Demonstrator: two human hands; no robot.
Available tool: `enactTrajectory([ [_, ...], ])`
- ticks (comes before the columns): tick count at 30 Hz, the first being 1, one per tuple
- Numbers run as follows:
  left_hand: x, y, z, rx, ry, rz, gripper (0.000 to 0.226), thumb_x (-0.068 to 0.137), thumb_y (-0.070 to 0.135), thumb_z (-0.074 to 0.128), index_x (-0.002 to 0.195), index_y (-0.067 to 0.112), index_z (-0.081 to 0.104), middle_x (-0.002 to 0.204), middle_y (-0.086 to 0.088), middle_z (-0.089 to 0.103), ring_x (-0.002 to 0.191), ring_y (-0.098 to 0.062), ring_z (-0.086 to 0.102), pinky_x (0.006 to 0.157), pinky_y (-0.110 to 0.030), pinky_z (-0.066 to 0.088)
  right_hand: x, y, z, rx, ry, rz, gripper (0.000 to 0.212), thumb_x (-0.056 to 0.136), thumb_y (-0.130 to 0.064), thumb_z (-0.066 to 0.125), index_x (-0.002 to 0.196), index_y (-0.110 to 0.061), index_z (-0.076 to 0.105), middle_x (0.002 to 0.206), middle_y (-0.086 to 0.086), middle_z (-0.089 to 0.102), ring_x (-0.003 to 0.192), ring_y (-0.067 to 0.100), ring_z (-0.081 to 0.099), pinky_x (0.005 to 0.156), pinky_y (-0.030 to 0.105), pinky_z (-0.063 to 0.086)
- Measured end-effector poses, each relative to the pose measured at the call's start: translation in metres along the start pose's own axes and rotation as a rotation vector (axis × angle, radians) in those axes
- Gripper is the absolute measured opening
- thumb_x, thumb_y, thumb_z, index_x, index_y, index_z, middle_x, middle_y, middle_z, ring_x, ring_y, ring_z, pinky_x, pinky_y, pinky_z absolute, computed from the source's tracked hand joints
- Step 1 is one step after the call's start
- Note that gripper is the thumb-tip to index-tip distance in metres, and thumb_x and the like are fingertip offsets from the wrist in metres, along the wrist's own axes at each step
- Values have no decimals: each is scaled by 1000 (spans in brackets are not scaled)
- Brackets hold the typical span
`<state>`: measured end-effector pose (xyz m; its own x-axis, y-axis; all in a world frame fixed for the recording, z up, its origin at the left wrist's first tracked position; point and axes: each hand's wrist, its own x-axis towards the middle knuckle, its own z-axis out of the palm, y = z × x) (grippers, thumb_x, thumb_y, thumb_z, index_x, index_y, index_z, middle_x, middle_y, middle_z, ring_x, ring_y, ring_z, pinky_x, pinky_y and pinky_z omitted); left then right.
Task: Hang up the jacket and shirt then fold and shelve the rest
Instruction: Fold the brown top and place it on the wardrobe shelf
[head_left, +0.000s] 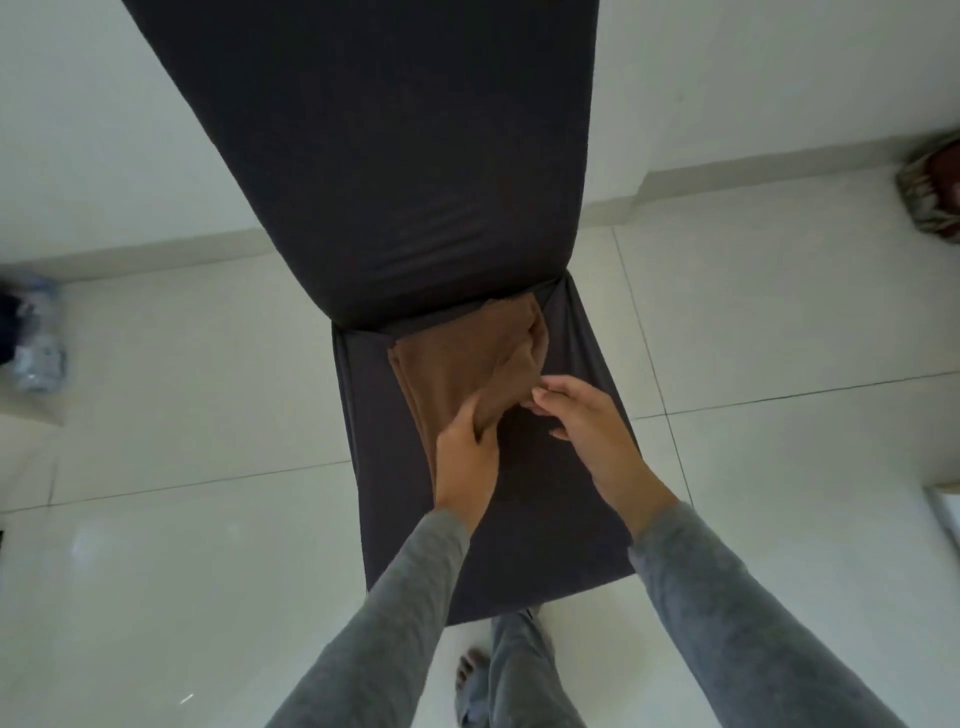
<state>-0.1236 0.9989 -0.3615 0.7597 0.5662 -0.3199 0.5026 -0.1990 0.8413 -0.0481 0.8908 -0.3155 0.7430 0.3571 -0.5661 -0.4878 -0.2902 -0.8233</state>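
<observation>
I log one brown garment (457, 358), bunched on the dark-covered chair (571, 493), at the back of its seat. Left hand (465, 457): fingers curled, gripping a fold at the garment's front edge. Right hand (582, 421): fingers pinching that same edge, just beside.

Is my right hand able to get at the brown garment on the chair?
Likely yes: the right hand is at the brown garment, nothing between; the left hand grips it alongside.

left hand (465, 452) grips cloth (452, 358) | right hand (582, 415) pinches cloth | forearms extended
</observation>
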Motion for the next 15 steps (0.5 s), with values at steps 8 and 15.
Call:
enactTrajectory([
  [8,28,125,-58,-488,-49,-252,40,89,54,49,112,24,61,106,-5,69,100,-23,65,92,-44,51,-34,-16,10,267,-129,536,86,80,-75,42,141,-15,36,139,8,45,126,27,45,90,52,45],
  [15,3,204,-82,-928,-175,-356,40,94,45,48,120,16,55,103,-8,70,93,-20,67,82,-35,54,-63,-65,19,1223,-195,313,87,77,-78,38,130,-10,48,127,27,57,118,41,55,88,65,44],
])
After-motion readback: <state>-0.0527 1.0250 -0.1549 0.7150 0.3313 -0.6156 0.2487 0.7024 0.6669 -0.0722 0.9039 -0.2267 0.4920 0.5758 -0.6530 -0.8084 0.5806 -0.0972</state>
